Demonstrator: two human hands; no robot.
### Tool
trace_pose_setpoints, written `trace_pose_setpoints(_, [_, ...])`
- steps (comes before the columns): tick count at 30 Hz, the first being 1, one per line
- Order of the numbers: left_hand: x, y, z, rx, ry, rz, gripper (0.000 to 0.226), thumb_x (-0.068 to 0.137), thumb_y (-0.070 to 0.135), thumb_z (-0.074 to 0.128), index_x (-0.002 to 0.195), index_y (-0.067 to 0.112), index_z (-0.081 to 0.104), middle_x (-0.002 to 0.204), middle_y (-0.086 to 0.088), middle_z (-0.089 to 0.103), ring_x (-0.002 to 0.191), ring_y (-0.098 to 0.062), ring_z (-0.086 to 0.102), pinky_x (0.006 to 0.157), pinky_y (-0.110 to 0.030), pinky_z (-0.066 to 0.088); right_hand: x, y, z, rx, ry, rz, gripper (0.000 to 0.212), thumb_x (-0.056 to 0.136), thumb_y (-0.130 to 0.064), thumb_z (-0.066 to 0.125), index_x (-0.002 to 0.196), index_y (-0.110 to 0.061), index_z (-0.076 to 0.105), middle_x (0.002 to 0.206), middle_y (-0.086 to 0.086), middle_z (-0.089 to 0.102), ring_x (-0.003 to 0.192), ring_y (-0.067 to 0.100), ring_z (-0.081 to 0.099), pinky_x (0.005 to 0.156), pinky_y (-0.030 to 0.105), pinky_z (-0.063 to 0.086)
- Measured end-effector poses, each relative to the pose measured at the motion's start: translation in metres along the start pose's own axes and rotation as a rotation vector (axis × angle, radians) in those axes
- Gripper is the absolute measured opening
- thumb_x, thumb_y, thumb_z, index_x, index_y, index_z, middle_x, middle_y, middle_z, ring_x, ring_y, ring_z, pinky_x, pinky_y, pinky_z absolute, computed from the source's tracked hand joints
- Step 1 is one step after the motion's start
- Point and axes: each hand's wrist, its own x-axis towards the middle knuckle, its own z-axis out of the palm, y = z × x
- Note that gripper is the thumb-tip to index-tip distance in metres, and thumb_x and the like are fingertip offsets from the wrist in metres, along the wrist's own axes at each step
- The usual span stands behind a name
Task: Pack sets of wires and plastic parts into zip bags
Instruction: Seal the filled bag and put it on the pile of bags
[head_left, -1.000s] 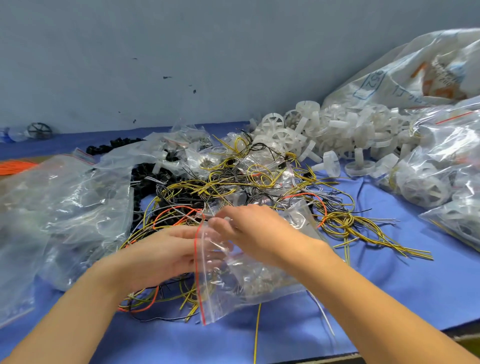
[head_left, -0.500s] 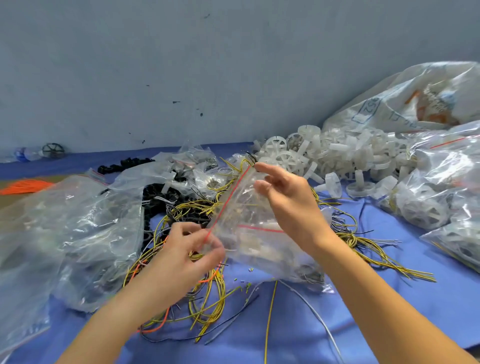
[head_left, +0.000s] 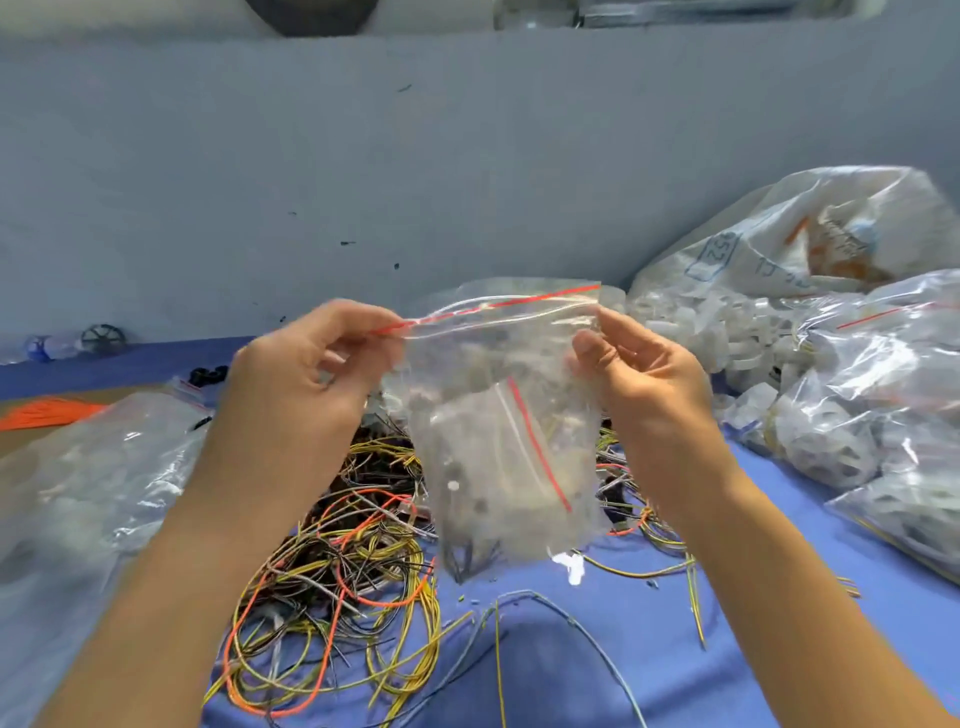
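Note:
I hold a clear zip bag with a red seal line upright in the air above the table. My left hand pinches the left end of its top strip. At the strip's right end my right hand pinches the bag too. Inside it lie white plastic parts, dark wires and smaller red-lined bags. A tangle of yellow, orange and black wires lies on the blue tabletop under the bag. One small white plastic part sits on the table below the bag's bottom corner.
Large clear bags lie at the left. At the right are filled bags of white wheels, loose white wheel parts and a big printed sack. Orange wires lie far left. A grey wall stands behind.
The bag was tilted low over the wires; both hands have raised it upright, and now each pinches one end of the top seal. The view has tipped upward.

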Motion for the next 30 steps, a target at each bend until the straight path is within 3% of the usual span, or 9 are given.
trace_pose_setpoints(3, [-0.002,-0.007,0.005,-0.109,-0.007,-0.077,0.018,0.089,0.020,0.070,0.088,0.038,0.070,0.086,0.019,0.072,0.079,-0.001,0.067,0.072,-0.004,0.044,-0.004,0.004,0.001,0.096,-0.007,0.110,0.037,0.075,-0.026,0.070,0.111,-0.017,0.070,0.097,-0.009,0.072,0.091,0.009,0.061,0.100,0.030,0.048])
trace_pose_setpoints(7, [-0.010,-0.015,0.002,-0.244,0.014,-0.131,0.021,0.087,0.022,0.071,0.093,0.042,0.067,0.087,0.012,0.071,0.079,-0.003,0.066,0.073,-0.006,0.046,-0.010,0.002,0.004,0.129,-0.065,0.160,0.038,0.077,-0.025,0.066,0.112,-0.012,0.069,0.080,-0.014,0.069,0.069,0.000,0.058,0.106,0.039,0.046])
trace_pose_setpoints(9, [-0.012,-0.016,-0.001,-0.318,0.004,-0.161,0.024,0.086,0.023,0.071,0.098,0.043,0.065,0.085,0.009,0.070,0.081,-0.006,0.067,0.077,-0.009,0.047,-0.009,0.001,0.004,0.203,-0.045,0.204,0.030,0.077,-0.023,0.065,0.104,-0.012,0.073,0.077,-0.012,0.068,0.067,0.003,0.055,0.100,0.038,0.052])
trace_pose_setpoints(12, [-0.015,-0.014,-0.004,-0.442,-0.002,-0.148,0.029,0.086,0.014,0.070,0.103,0.037,0.064,0.083,0.006,0.071,0.082,-0.009,0.070,0.078,-0.010,0.048,-0.012,0.000,0.004,0.287,-0.035,0.234,0.020,0.077,-0.025,0.066,0.089,-0.014,0.078,0.072,-0.010,0.063,0.065,0.008,0.050,0.079,0.032,0.059])
trace_pose_setpoints(16, [-0.014,-0.008,-0.008,-0.606,0.024,-0.105,0.024,0.087,0.019,0.067,0.107,0.031,0.064,0.082,0.005,0.069,0.080,-0.020,0.073,0.075,-0.023,0.058,-0.012,-0.003,0.007,0.219,-0.024,0.155,0.019,0.073,-0.035,0.072,0.086,-0.023,0.080,0.078,-0.011,0.065,0.069,0.009,0.057,0.072,0.027,0.057])
trace_pose_setpoints(21, [-0.017,-0.024,0.005,-0.576,-0.008,-0.268,0.024,0.091,0.012,0.058,0.111,0.025,0.059,0.073,0.005,0.063,0.065,-0.013,0.062,0.060,-0.026,0.056,-0.016,0.012,0.013,0.052,0.079,0.128,0.010,0.091,-0.026,0.065,0.086,-0.020,0.072,0.077,-0.005,0.069,0.069,0.011,0.064,0.066,0.023,0.056])
trace_pose_setpoints(26, [-0.024,-0.037,0.005,-0.465,-0.124,-0.368,0.030,0.098,0.006,0.050,0.114,0.028,0.062,0.076,-0.005,0.062,0.068,-0.015,0.064,0.066,-0.022,0.058,-0.020,0.020,0.017,-0.041,0.067,0.143,0.016,0.085,-0.034,0.067,0.089,-0.019,0.074,0.071,-0.011,0.064,0.065,0.005,0.055,0.072,0.028,0.054])
trace_pose_setpoints(30, [-0.020,-0.041,-0.008,-0.375,-0.194,-0.316,0.032,0.098,0.009,0.049,0.114,0.034,0.061,0.074,0.004,0.064,0.075,-0.014,0.065,0.081,-0.028,0.058,-0.019,0.011,0.018,-0.062,0.066,0.111,0.016,0.081,-0.039,0.070,0.082,-0.025,0.076,0.069,-0.012,0.061,0.060,0.006,0.053,0.074,0.033,0.051])
